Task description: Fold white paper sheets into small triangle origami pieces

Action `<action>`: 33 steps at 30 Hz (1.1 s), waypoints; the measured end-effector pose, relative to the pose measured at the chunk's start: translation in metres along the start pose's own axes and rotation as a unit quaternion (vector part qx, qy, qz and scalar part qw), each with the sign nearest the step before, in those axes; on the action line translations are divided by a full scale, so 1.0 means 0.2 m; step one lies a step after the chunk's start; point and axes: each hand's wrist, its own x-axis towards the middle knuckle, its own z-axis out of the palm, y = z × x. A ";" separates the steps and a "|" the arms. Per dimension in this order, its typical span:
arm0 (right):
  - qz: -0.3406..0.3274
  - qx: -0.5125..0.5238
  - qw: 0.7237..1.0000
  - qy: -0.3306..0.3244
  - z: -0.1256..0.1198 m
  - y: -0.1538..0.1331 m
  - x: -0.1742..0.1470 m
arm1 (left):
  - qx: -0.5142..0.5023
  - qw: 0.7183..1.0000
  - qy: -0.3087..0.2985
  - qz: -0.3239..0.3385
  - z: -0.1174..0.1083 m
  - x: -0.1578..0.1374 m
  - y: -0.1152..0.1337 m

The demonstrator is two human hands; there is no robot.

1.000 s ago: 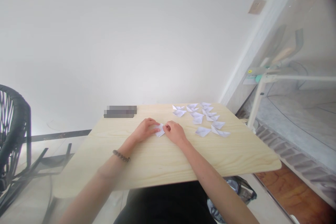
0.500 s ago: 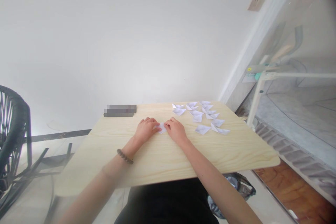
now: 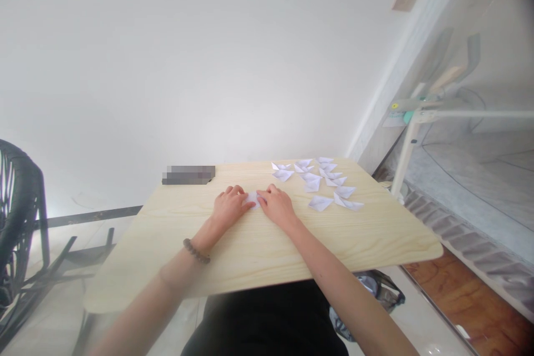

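Observation:
A small white piece of paper (image 3: 252, 199) lies on the wooden table (image 3: 233, 258) between my hands. My left hand (image 3: 230, 203) grips its left side with thumb and fingers; a beaded bracelet circles that wrist. On the paper's right side, my right hand (image 3: 275, 205) pinches the edge between thumb and fingers. My hands partly cover the paper, so its exact folds cannot be made out. Several folded white paper boats (image 3: 320, 203) stand in a loose group to the right of my right hand, toward the table's far side.
A dark pixelated object (image 3: 188, 175) rests at the table's back left edge. The white wall (image 3: 208, 67) rises behind the table. A black woven chair (image 3: 20, 206) stands at the left, and a white metal frame (image 3: 404, 156) at the right. Below the table is a bag (image 3: 386, 292).
My right fingers have shifted slightly on the paper's right side, and a bit more of the paper shows between my hands. The view has moved a little; the paper boats stay put.

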 end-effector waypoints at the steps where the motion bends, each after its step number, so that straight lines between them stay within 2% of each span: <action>1: 0.001 -0.004 1.000 -0.006 0.00 0.00 0.00 | 0.004 1.000 -0.005 -0.005 -0.01 0.00 0.01; 7: -0.009 0.007 1.000 -0.012 0.01 0.00 0.01 | -0.004 1.000 -0.020 -0.002 -0.03 0.00 0.01; 15: -0.071 0.101 0.992 -0.032 0.00 0.10 0.00 | -0.051 0.998 -0.017 -0.030 -0.01 -0.01 -0.01; 22: -0.015 0.113 0.993 -0.031 -0.01 0.09 0.01 | -0.042 0.997 -0.021 -0.068 -0.02 -0.01 0.01; 29: -0.030 0.057 0.998 -0.007 0.02 0.08 0.02 | -0.026 0.997 -0.034 -0.067 -0.02 0.00 0.01; 33: -0.016 0.088 0.996 -0.002 0.03 0.08 0.02 | -0.034 0.996 -0.042 -0.072 -0.01 0.01 0.00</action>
